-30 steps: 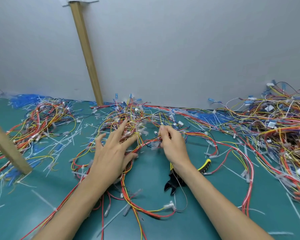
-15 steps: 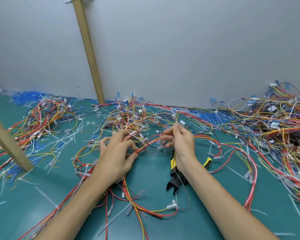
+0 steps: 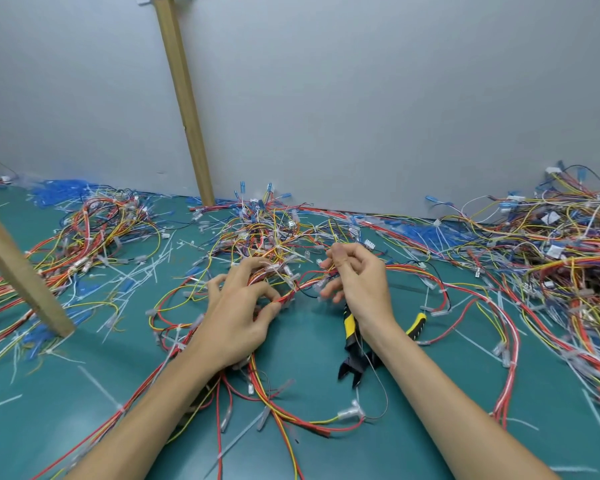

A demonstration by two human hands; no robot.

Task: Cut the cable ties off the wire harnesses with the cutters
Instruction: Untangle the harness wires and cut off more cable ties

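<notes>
A tangle of red, yellow and orange wire harness [image 3: 267, 251] lies at the middle of the green mat. My left hand [image 3: 239, 313] curls its fingers round a bundle of these wires, thumb and forefinger pinching a red strand. Just right of it, my right hand [image 3: 357, 282] pinches the same harness between thumb and forefinger, its other fingers loosely spread. The cutters [image 3: 355, 355], black jaws and yellow-black handles, lie on the mat under my right wrist, partly hidden, held by neither hand.
More harness heaps sit at the left [image 3: 90, 230] and far right [image 3: 561, 258]. Cut white cable ties [image 3: 153, 268] litter the mat. A wooden post [image 3: 184, 98] leans on the grey wall; another post [image 3: 18, 268] stands at the left.
My left hand went from flat on the wires to curled around them. My right hand lifted its wire end and drew nearer to me. The cutters stayed put.
</notes>
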